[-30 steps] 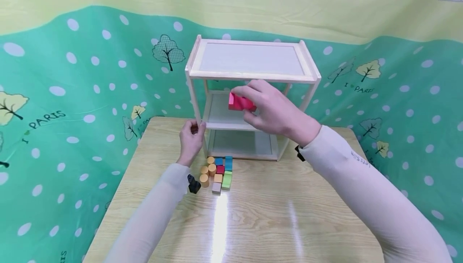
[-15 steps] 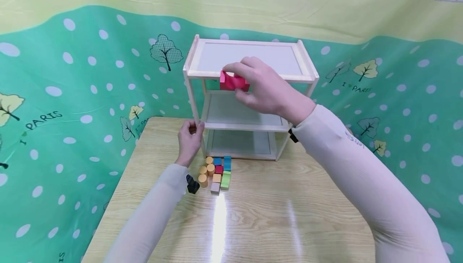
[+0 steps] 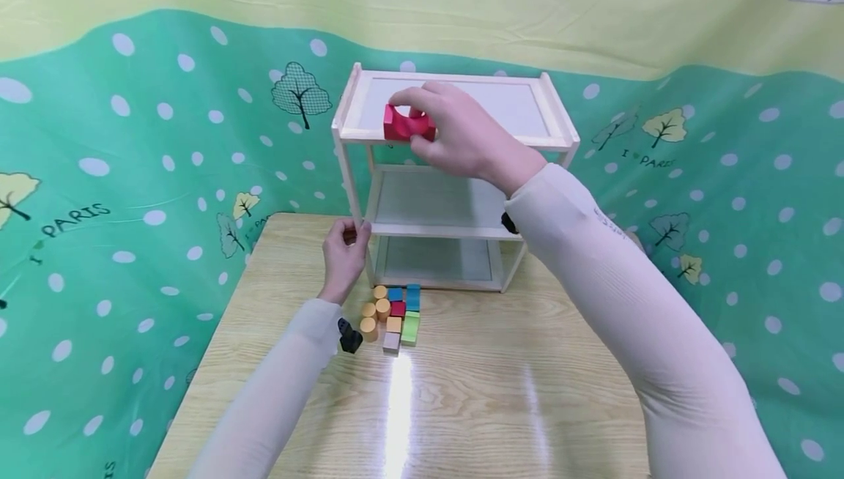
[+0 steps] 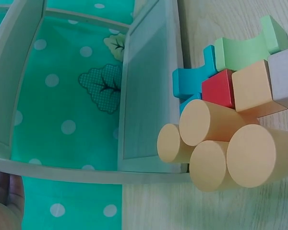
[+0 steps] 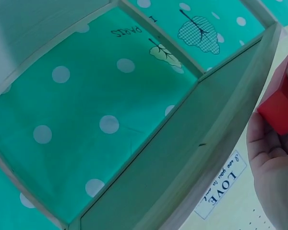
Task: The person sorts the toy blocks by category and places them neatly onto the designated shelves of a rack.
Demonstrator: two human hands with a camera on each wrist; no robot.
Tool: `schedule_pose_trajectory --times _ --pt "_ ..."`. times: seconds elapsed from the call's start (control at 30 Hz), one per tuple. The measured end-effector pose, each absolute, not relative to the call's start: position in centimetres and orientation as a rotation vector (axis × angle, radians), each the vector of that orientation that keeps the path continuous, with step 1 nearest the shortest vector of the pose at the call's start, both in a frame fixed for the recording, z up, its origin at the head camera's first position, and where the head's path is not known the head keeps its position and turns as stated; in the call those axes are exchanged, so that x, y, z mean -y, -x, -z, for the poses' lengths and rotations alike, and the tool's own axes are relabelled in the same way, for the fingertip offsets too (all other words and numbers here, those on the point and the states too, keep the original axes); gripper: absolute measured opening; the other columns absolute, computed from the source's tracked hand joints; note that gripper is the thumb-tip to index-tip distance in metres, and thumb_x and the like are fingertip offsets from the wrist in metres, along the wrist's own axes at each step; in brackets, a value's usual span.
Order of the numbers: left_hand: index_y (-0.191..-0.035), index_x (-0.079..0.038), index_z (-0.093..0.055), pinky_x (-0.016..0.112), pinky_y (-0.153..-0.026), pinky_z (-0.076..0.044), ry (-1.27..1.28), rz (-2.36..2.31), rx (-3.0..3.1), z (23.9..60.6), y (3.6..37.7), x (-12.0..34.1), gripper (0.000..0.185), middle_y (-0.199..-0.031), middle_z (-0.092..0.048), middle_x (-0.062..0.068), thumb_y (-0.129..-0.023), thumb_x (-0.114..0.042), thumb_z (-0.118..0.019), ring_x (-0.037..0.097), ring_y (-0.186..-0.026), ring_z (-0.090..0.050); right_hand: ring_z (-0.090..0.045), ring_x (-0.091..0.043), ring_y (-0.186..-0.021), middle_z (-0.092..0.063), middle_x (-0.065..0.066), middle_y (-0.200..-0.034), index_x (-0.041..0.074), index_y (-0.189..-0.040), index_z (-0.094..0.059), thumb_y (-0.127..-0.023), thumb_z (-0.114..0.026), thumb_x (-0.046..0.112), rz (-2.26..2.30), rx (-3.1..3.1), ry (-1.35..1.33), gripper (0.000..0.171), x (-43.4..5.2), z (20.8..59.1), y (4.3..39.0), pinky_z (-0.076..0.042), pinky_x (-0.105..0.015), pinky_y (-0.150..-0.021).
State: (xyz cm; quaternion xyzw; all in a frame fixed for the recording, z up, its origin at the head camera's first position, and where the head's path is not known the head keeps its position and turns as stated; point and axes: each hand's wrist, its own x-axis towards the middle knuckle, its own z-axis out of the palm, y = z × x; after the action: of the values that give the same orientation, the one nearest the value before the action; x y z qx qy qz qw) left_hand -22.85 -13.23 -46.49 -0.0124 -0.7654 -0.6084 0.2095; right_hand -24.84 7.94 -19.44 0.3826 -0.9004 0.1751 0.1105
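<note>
In the head view my right hand (image 3: 464, 131) holds a red arch-shaped block (image 3: 398, 127) between thumb and fingers, at the front edge of the top board of a pale wooden shelf rack (image 3: 514, 109). The same block (image 5: 280, 108) shows at the right of the right wrist view, with part of the fingers. My left hand (image 3: 344, 259) grips the rack's front left post (image 3: 349, 179) at the height of the middle board. Only a bit of the left hand (image 4: 7, 206) appears in the left wrist view, behind the post.
Several tan cylinders (image 3: 368, 329) stand on the wooden table (image 3: 488, 384) before the rack's left post. Beside them are blue (image 3: 412, 297) and green arch blocks (image 3: 410, 328), plus red, orange and grey cubes (image 3: 392, 342). A patterned cloth (image 3: 165, 171) hangs behind.
My right hand has lifted the red arch block from in front of the middle board to the top board's front edge, moving slightly left. The left hand stays on the post.
</note>
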Motion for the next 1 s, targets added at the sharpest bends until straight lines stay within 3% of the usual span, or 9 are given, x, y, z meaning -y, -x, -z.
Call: schedule_pose_trajectory --times 0.43,1.0 --pt "-0.102 0.011 -0.057 0.023 -0.071 -0.048 0.070 1.692 2.123 43.7 21.1 12.7 0.023 -0.094 -0.060 0.025 -0.096 -0.011 -0.058 0.033 -0.085 -0.058 -0.046 -0.013 -0.110 -0.055 0.001 -0.123 0.027 -0.140 -0.047 -0.090 -0.062 0.020 -0.528 2.831 -1.043 0.052 -5.3 18.6 26.7 -0.043 -0.021 -0.090" --pt "-0.103 0.012 -0.057 0.019 -0.071 -0.047 0.074 1.729 2.122 43.2 20.8 12.5 0.023 -0.096 -0.059 0.026 -0.096 -0.010 -0.057 0.037 -0.086 -0.058 -0.046 -0.016 -0.108 -0.054 -0.001 -0.118 0.027 -0.136 -0.050 -0.084 -0.070 0.020 -0.727 2.955 -0.971 0.056 -4.4 18.4 27.9 -0.049 -0.025 -0.080"
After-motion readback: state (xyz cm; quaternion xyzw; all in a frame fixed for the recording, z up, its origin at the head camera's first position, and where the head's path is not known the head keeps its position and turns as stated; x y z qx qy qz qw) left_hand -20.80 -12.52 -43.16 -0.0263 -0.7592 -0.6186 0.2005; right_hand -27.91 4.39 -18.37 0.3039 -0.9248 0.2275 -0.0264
